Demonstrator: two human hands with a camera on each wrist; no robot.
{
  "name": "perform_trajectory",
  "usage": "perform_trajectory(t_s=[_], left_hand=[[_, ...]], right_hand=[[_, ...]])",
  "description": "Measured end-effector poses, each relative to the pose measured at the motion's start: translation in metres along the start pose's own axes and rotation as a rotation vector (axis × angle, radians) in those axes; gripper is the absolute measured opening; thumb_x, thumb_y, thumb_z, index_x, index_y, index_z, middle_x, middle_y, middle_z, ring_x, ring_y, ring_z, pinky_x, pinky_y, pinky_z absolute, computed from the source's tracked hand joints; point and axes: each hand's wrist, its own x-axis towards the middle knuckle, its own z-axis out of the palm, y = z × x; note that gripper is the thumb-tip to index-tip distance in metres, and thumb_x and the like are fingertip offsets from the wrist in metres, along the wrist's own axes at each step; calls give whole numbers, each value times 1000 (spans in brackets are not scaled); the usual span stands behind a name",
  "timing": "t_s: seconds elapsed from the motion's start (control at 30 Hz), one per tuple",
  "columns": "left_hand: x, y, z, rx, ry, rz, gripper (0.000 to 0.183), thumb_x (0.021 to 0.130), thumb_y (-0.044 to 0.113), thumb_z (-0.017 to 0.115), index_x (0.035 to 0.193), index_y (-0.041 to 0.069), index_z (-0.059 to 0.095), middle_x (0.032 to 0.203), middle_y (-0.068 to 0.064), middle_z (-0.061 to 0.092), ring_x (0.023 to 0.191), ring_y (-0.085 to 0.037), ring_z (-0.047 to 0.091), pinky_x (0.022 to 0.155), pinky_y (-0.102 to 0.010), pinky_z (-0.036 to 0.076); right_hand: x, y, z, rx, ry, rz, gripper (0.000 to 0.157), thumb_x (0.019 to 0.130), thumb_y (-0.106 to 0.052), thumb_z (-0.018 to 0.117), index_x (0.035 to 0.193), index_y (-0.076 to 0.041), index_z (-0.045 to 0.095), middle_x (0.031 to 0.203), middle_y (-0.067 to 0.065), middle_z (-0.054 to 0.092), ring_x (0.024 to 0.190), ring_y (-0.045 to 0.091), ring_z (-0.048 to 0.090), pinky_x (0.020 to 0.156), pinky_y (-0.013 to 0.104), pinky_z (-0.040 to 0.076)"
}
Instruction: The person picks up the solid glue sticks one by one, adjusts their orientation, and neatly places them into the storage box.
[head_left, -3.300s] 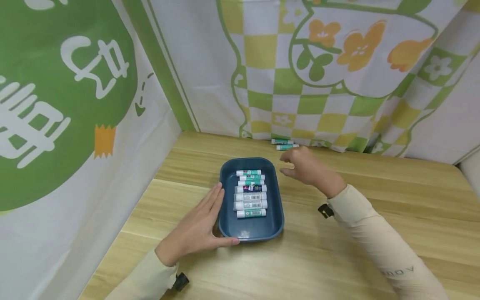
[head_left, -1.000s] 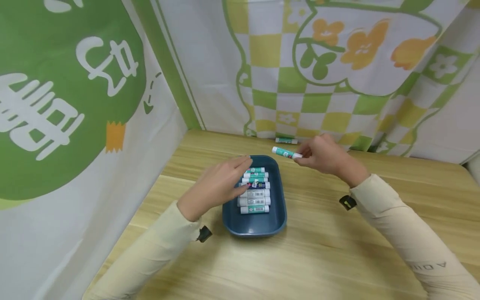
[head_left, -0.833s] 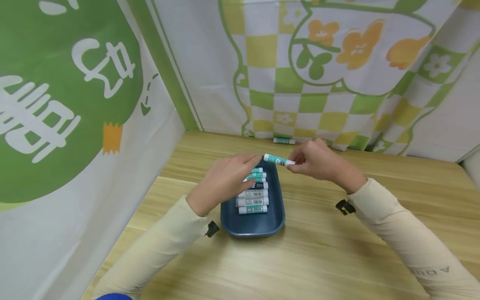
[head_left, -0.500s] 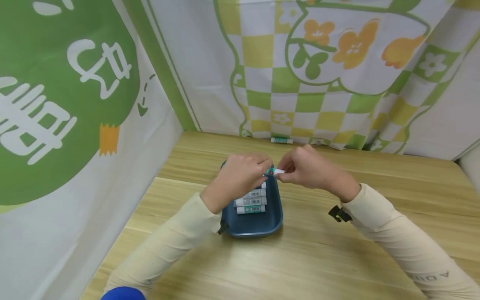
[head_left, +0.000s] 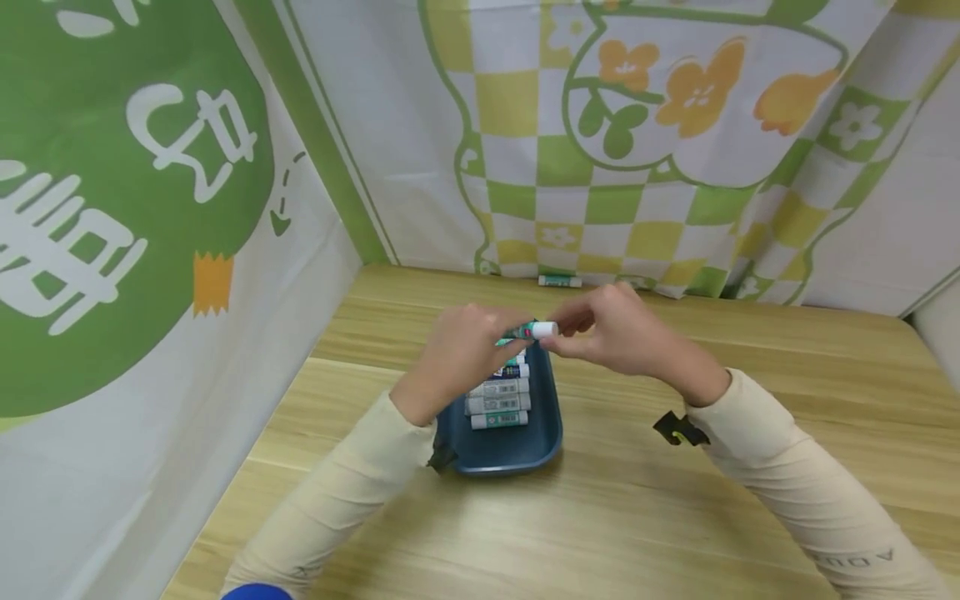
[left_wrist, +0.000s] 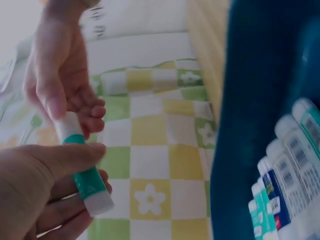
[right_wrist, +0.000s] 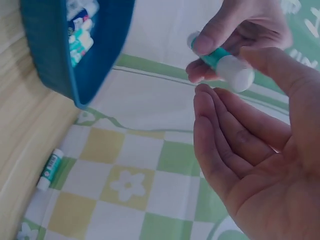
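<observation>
Over the far end of a dark blue tray (head_left: 550,433), my left hand (head_left: 465,354) pinches a glue stick (head_left: 543,330) with a green label and white cap. The left wrist view shows the thumb across the label of this glue stick (left_wrist: 89,181). My right hand (head_left: 618,333) is at the capped end. Its thumb and fingers are spread around the white cap (right_wrist: 237,73), with a gap between fingers and cap in the right wrist view. Several glue sticks (head_left: 498,403) lie in a row in the tray, the far ones partly hidden by my left hand.
Another glue stick (head_left: 560,282) lies at the table's back edge against the checkered curtain (head_left: 611,204). A green and white cloth wall (head_left: 300,275) stands on the left. The wooden table (head_left: 637,483) extends to the right and front.
My right hand picked up one of the two glue sticks at the back and brought it to the tray. My left hand moved from the tray's side to take it, and my right fingers have loosened.
</observation>
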Motion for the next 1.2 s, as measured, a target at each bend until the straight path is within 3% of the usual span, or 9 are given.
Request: perform_trajectory(t_s=[0.13, 0.23, 0.37, 0.47, 0.6, 0.77, 0.97, 1.07, 1.2], left_hand=[[0, -8, -5, -413, 67, -179, 26, 93, 21, 83, 116, 10, 83, 105, -6, 84, 76, -12, 75, 64, -22, 55], [-2, -13, -8, -770, 135, -340, 27, 93, 17, 82, 118, 7, 81, 111, -9, 83, 98, -18, 80, 83, -26, 64], [-5, -15, -10, -1185, 246, -509, 28, 99, 14, 76, 124, 2, 77, 116, -6, 82, 114, -21, 77, 100, -34, 62], [-6, -10, -10, -1426, 343, -585, 31, 103, 11, 69, 131, -3, 71, 118, -2, 81, 119, -18, 75, 107, -34, 58], [-10, 0, -6, -1646, 464, -657, 23, 107, 10, 61, 125, 5, 75, 116, 0, 82, 117, -14, 76, 107, -31, 58], [-15, 10, 0, -1748, 520, -675, 24, 110, 12, 57, 113, 15, 80, 115, 1, 82, 114, -11, 77, 104, -27, 59], [-19, 15, 5, -1726, 510, -648, 25, 110, 11, 56, 113, 15, 81, 115, 2, 82, 113, -12, 77, 99, -25, 61], [-23, 9, 4, -1591, 465, -623, 21, 107, 11, 61, 119, 9, 79, 116, 1, 82, 116, -14, 76, 104, -29, 59], [-38, -6, -4, -1246, 280, -610, 31, 104, 19, 68, 131, 4, 73, 128, -4, 78, 128, -19, 71, 114, -38, 54]], right_hand=[[-2, -1, -5, 6, 65, 13, 22, 93, -27, 82, 108, -11, 83, 99, 3, 84, 90, 16, 80, 84, 44, 65], [-1, -4, -2, 32, 108, -4, 26, 94, -27, 82, 113, -8, 82, 105, 7, 83, 94, 19, 79, 88, 45, 65], [2, -10, 11, 99, 207, -79, 27, 94, -24, 83, 114, -6, 81, 107, 9, 82, 94, 21, 78, 87, 42, 66], [4, -16, 23, 146, 295, -125, 26, 92, -20, 84, 113, -5, 81, 107, 9, 82, 94, 23, 78, 87, 40, 66], [7, -24, 40, 218, 392, -141, 26, 91, -18, 86, 112, -5, 80, 109, 8, 82, 97, 21, 78, 89, 37, 65], [11, -30, 57, 304, 478, -159, 23, 91, -17, 85, 111, -6, 80, 105, 5, 82, 94, 16, 78, 86, 38, 65], [13, -31, 64, 307, 506, -147, 17, 91, -13, 84, 106, -5, 80, 98, 6, 83, 87, 15, 79, 80, 35, 66], [12, -30, 62, 288, 481, -150, 15, 92, -12, 83, 105, -5, 80, 98, 6, 83, 86, 15, 78, 80, 33, 65], [10, -29, 58, 232, 420, -163, 12, 93, -13, 82, 103, -7, 81, 95, 3, 82, 83, 12, 77, 77, 31, 64]])
